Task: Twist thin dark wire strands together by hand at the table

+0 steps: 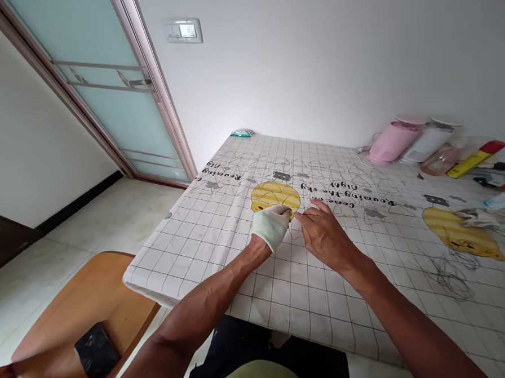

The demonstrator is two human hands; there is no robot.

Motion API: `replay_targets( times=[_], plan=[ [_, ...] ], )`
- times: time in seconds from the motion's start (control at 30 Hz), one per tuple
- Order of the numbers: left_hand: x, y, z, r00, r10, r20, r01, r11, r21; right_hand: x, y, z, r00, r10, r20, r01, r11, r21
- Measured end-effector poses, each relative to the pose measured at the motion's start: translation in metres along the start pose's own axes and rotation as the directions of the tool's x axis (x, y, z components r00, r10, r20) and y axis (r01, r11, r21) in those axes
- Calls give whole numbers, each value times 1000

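Observation:
My left hand (272, 226), in a whitish work glove, is held over the lower edge of a yellow striped balloon print (275, 195) on the checked tablecloth (216, 232). Its fingers are closed together on something too small to make out. Close by on the right is my bare right hand (323, 235), thumb and forefinger pinched, some other fingers raised. A thin thread seems to run near the fingertips, though what the pinch holds is not clear.
Tangled grey wire (453, 275) and a crumpled glove (490, 220) lie at the right. Behind them stand a pink container (394, 142), a white one (426, 143) and bottles. A green-edged packet (242, 132) lies at the far corner. A wooden chair (81, 298) holds a black item (97, 353).

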State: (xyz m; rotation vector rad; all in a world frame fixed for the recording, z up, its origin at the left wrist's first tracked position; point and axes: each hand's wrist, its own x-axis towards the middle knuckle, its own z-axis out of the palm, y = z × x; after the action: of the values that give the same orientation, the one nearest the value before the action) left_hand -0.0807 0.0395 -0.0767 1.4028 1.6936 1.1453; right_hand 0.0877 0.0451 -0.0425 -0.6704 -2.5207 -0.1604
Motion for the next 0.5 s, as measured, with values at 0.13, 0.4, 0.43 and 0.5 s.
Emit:
replay_targets(
  times=[0.13, 0.4, 0.43, 0.5],
  plan=[
    [2, -1, -3, 1000, 2, -21, -2, 1000, 24, -1, 3, -2, 998, 42, -48, -44, 999, -31],
    [2, -5, -6, 997, 41, 60, -43, 998, 36, -3, 10, -13, 999, -38, 6, 38, 999, -21],
    [2, -5, -6, 997, 37, 73, -40, 998, 41, -3, 12, -14, 999, -51, 13, 51, 999, -8],
    [1, -4, -5, 997, 23, 79, -26, 999, 41, -3, 17, -17, 999, -47, 11, 47, 999, 19]
  ],
)
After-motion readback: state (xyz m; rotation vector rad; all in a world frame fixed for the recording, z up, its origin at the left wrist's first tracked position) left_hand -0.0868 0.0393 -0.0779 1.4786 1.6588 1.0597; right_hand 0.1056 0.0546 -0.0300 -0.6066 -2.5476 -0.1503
